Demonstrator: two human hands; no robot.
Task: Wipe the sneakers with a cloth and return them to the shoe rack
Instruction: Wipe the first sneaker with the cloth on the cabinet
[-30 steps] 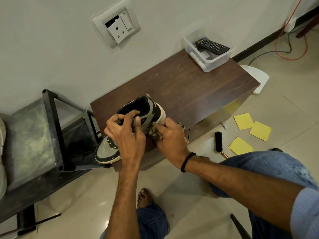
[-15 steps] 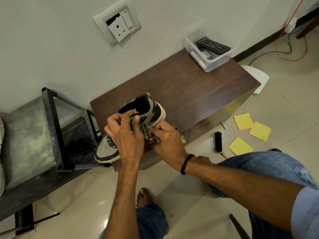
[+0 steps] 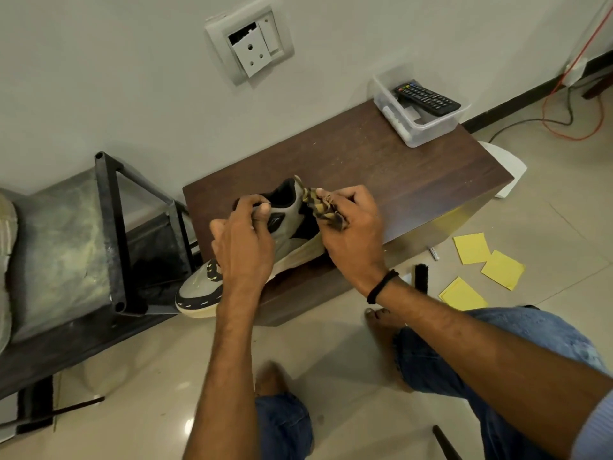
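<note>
Sneaker (image 3: 289, 239), grey and black with a pale sole, lies on its side at the front left corner of the brown surface (image 3: 365, 167). The heel is over the wood. The toe juts past the edge toward the shoe rack (image 3: 112, 234); whether the sole rests on the surface or is held just above it cannot be told. Left hand (image 3: 243, 250) grips the shoe at the collar. Its fingers (image 3: 252, 207) are curled over the rim of the opening and the thumb is pressed on the side panel, probably to steady the shoe and turn the heel toward the other hand. Right hand (image 3: 355, 234) holds a bunched, striped cloth (image 3: 323, 210), fingers closed narrowly round the wad, and presses it on the heel counter just beside the pull tab. So the cloth sits between those fingers and the shoe, touching both, with the left fingers just ahead of it on the collar. The step in hand reads as wiping the heel. The toe cap shows pale flecks, so it may need a pass before the shoe goes back. Rack stands just left of the toe, which makes for a short return. A second shoe (image 3: 6, 260) shows at the far left edge. At the back of the surface, well apart, a clear tub (image 3: 428, 131) holds a remote (image 3: 428, 99). On the floor to the right lie a brush (image 3: 421, 275) and yellow sheets (image 3: 471, 249).
</note>
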